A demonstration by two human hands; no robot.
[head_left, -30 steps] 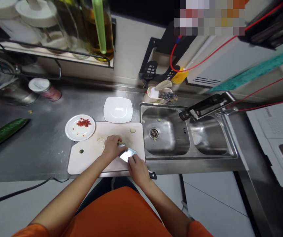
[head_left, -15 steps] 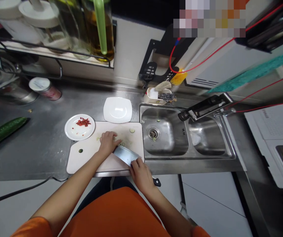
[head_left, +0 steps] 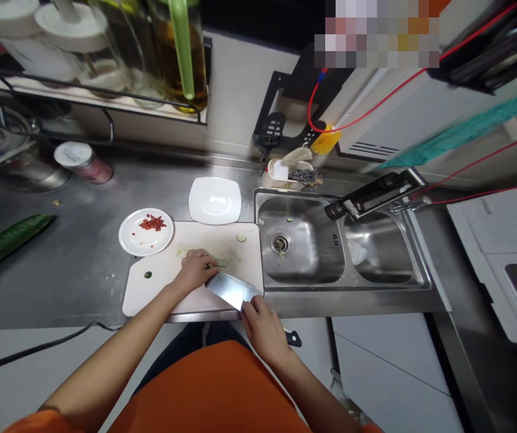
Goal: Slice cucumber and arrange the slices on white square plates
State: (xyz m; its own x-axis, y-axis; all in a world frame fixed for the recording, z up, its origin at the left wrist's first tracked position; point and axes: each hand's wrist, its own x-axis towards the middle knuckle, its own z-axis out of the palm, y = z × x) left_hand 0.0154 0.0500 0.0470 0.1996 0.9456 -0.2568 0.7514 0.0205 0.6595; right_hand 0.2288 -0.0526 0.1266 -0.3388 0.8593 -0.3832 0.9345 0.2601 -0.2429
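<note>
On the white cutting board (head_left: 168, 299), my left hand (head_left: 196, 269) presses down with bent fingers on a cucumber piece, mostly hidden beneath them. Thin cucumber slices (head_left: 221, 263) lie by its fingertips. My right hand (head_left: 265, 328) is wrapped around the handle of a cleaver (head_left: 231, 290). The broad blade lies low over the board, its far end close to my left fingertips. One loose cucumber slice (head_left: 241, 238) rests near the board's upper right corner. A dark green cucumber end (head_left: 148, 275) sits on the left part.
Chopped red pieces (head_left: 153, 223) lie on a round white plate (head_left: 125, 240) overlapping the board's upper left corner. A square white dish (head_left: 214, 201) stands behind the board. A whole cucumber (head_left: 10, 243) lies far left. On the right is a double sink (head_left: 301, 276).
My right hand and the cleaver have shifted slightly down and to the right. The left hand has lowered a little, and more cucumber slices show beside its fingertips.
</note>
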